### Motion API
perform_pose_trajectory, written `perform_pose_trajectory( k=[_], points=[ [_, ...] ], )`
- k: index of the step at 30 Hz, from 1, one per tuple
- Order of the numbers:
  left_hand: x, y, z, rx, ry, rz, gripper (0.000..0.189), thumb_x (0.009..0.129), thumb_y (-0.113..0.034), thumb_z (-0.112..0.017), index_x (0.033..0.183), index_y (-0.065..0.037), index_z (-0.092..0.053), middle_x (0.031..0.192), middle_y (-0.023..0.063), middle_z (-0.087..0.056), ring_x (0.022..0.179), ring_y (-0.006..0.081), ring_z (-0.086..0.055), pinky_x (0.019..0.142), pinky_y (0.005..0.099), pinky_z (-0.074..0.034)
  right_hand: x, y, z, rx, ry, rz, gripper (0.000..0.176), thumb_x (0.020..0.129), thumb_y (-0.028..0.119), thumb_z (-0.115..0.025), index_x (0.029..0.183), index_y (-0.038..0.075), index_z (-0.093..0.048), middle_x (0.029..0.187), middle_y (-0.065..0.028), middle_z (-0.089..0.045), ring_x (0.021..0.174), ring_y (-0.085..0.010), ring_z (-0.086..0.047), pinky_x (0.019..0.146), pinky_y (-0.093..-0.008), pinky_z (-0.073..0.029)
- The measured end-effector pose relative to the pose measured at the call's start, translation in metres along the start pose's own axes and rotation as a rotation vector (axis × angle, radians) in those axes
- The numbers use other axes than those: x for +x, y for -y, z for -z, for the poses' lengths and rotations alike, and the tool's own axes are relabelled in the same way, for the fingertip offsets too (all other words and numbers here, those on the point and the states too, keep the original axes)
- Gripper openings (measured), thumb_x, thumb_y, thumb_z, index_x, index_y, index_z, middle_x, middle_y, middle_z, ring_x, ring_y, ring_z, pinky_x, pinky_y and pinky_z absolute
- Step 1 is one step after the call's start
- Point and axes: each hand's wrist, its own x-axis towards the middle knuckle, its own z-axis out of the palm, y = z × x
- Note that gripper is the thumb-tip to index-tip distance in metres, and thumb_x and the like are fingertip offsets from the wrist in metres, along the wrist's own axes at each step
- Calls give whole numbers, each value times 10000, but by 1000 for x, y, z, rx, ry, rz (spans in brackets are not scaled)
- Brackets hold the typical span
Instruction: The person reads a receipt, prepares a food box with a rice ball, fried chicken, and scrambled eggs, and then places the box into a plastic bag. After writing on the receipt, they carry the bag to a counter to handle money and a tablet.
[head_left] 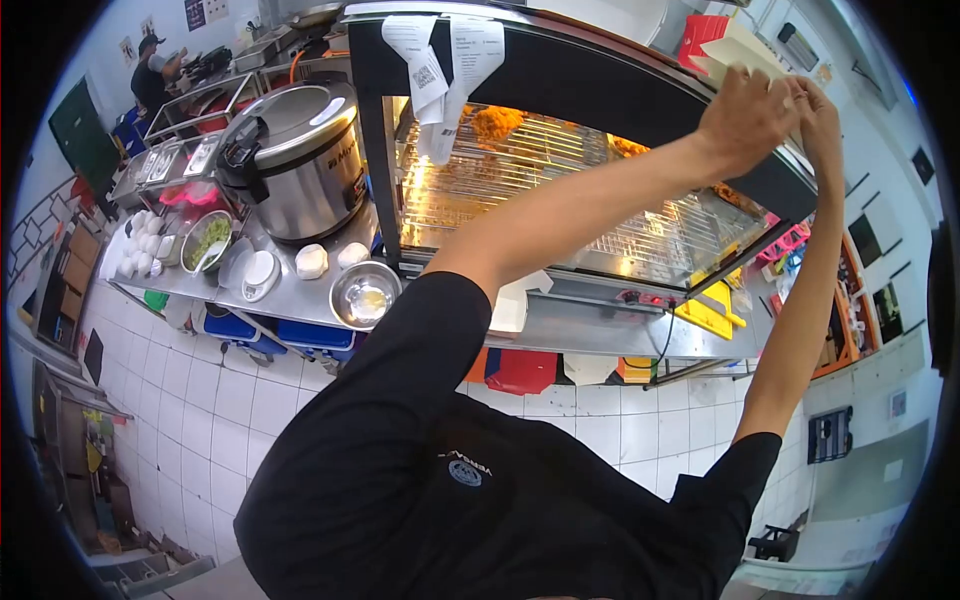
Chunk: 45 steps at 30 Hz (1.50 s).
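Both arms reach up to the far right, above the top of the glass food warmer (590, 245). My left hand (748, 118) has its fingers curled at a pale cream folded card sheet (742, 52), which looks like an unfolded box. Close beside it, my right hand (818, 118) is closed on the card's right side. The fingers partly hide where they grip. Red card (700, 40) stands just behind the cream piece. Fried food (497, 123) lies on the wire racks inside the warmer, and paper receipts (478, 65) hang over its front.
Left of the warmer, a large rice cooker (310, 165) stands on the steel counter, with a metal bowl (365, 295), a small scale (261, 272) and wrapped white balls. A yellow tray (708, 310) lies at right. Another person (155, 80) stands far back left.
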Motion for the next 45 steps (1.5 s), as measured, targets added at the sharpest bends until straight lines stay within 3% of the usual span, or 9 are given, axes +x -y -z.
perform_pose_trajectory(
  k=[2, 4, 14, 21, 24, 29, 33, 38, 45],
  points=[
    [3, 13, 1, 8, -158, -18, 171, 837, -198, -589, 877, -90, -715, 854, 99, -700, 817, 260, -692, 754, 416, -502, -1, -1, -1, 145, -1, -86, 257, 995, 245, -542, 1184, 90, -621, 924, -64, -687, 878, -96, -591, 781, -263, -472],
    [2, 13, -10, -180, 319, 179, 165, 870, -199, -585, 923, -97, -703, 895, 103, -700, 830, 263, -687, 744, 428, -511, 2, -12, -2, -104, -57, 66, 295, 997, 270, -538, 1244, 114, -579, 935, -108, -688, 927, -152, -622, 805, -281, -477],
    [28, 66, -3, -794, 454, 333, 107, 823, -130, -683, 876, -45, -722, 845, 193, -697, 856, 308, -692, 759, 393, -535, -9, 21, 4, -187, 118, 125, 368, 954, 383, -589, 1175, 101, -672, 980, -130, -699, 974, -284, -665, 850, -354, -491],
    [27, 65, -4, -751, 357, 416, 115, 815, -115, -686, 879, -23, -710, 866, 193, -688, 821, 337, -674, 752, 403, -535, -9, 14, 5, -321, 205, 36, 441, 932, 462, -608, 1117, 77, -718, 916, -105, -713, 839, -229, -632, 823, -338, -476],
    [23, 55, 5, -363, 58, 114, 111, 821, -116, -669, 860, -19, -706, 914, 195, -665, 832, 356, -662, 748, 434, -529, -10, 5, 7, -149, 264, -8, 479, 946, 477, -592, 1103, 40, -712, 920, -61, -705, 827, -171, -597, 806, -323, -467],
    [21, 43, 13, -533, 506, 370, 459, 780, -192, -735, 1212, -96, -609, 1097, 165, -642, 1173, 324, -553, 918, 377, -481, -14, -11, 15, 224, 306, -143, 459, 964, 471, -572, 1140, 63, -689, 896, -2, -661, 869, -94, -561, 784, -276, -453],
    [4, 37, 8, -311, 270, 32, 351, 852, -376, -651, 1026, -76, -708, 1001, 102, -710, 909, 309, -687, 859, 410, -533, -12, -18, 11, 400, 249, -244, 421, 971, 456, -569, 1122, 81, -686, 867, 9, -648, 841, -85, -556, 765, -262, -450],
    [14, 25, -13, -234, 1036, 154, 393, 867, -424, -634, 1083, -107, -720, 1173, 108, -676, 1069, 279, -656, 884, 387, -532, -1, 0, -6, -96, 101, 43, 327, 997, 324, -543, 1021, 15, -649, 809, -86, -643, 752, -140, -577, 720, -327, -459],
    [5, 21, -93, -265, 1094, 344, 427, 897, -458, -610, 1203, -170, -684, 1239, 104, -656, 1152, 276, -622, 968, 437, -479, -22, 11, -13, -266, -33, 62, 246, 984, 244, -553, 1024, 15, -632, 813, -154, -653, 724, -195, -568, 725, -346, -464]
  ],
)
